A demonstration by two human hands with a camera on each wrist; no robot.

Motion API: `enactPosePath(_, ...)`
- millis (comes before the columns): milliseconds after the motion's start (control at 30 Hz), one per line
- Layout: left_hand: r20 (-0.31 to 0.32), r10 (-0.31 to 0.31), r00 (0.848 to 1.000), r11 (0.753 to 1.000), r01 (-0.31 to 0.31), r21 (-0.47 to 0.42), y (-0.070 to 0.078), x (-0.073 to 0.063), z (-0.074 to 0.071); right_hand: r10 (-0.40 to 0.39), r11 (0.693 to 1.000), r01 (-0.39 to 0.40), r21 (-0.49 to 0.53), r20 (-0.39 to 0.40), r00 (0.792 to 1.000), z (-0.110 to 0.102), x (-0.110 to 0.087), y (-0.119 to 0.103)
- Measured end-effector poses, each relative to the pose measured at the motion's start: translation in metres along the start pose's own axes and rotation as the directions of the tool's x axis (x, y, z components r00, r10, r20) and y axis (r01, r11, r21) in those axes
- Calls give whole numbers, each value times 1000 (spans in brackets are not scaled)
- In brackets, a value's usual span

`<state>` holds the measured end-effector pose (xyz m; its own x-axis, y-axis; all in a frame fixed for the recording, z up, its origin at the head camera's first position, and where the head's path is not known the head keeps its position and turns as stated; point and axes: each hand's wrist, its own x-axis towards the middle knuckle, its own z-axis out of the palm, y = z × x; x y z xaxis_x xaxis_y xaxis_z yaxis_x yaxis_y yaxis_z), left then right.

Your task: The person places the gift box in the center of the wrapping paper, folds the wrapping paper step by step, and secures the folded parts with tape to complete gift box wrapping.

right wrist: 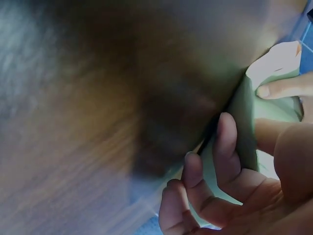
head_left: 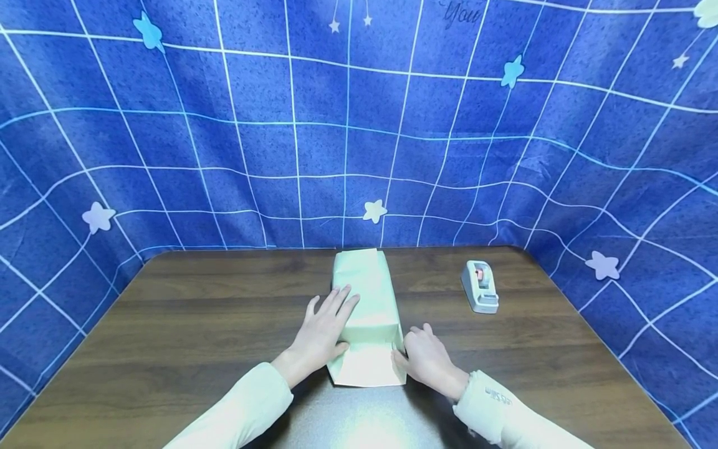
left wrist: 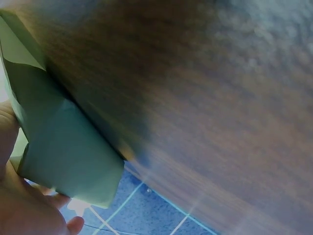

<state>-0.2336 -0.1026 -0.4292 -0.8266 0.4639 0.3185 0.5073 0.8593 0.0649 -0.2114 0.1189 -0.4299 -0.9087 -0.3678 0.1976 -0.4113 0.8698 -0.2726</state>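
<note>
A box wrapped in pale green paper (head_left: 363, 280) lies lengthwise on the table, with a lighter paper flap (head_left: 370, 368) spread at its near end. My left hand (head_left: 316, 337) rests on the left side of the box, fingers extended over the top and thumb by the flap. Its fingers show beside the box's green side (left wrist: 73, 147) in the left wrist view. At the near right corner, my right hand (head_left: 429, 358) pinches the upright paper edge. In the right wrist view, its thumb is inside the fold and its index finger (right wrist: 227, 142) outside.
A white tape dispenser (head_left: 481, 288) with a small roll stands on the brown wooden table (head_left: 224, 312), right of the box. Behind the table and along both sides hangs a blue curtain (head_left: 320, 149) with a white grid and stars.
</note>
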Motion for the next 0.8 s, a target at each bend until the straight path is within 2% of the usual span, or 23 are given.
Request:
enactPosePath(100, 6, -4, 1000, 1000, 4, 3, 0, 0, -1, 50, 999, -50, 20, 25, 998, 1, 1, 0)
enactPosePath(200, 11, -4, 1000, 1000, 4, 9, 1, 0, -2, 65, 997, -67, 47, 50, 997, 2, 3, 2)
enactPosePath(467, 12, -6, 1000, 1000, 5, 16, 0, 0, -1, 119, 989, -124, 86, 58, 991, 3, 8, 2)
enactPosePath(667, 12, -5, 1000, 1000, 5, 12, 0, 0, 0, 128, 985, -137, 100, 89, 988, 2, 12, 1)
enactPosePath(800, 11, -2, 1000, 1000, 2, 16, 1, 0, 0, 139, 983, -146, 108, 74, 988, -3, 12, 2)
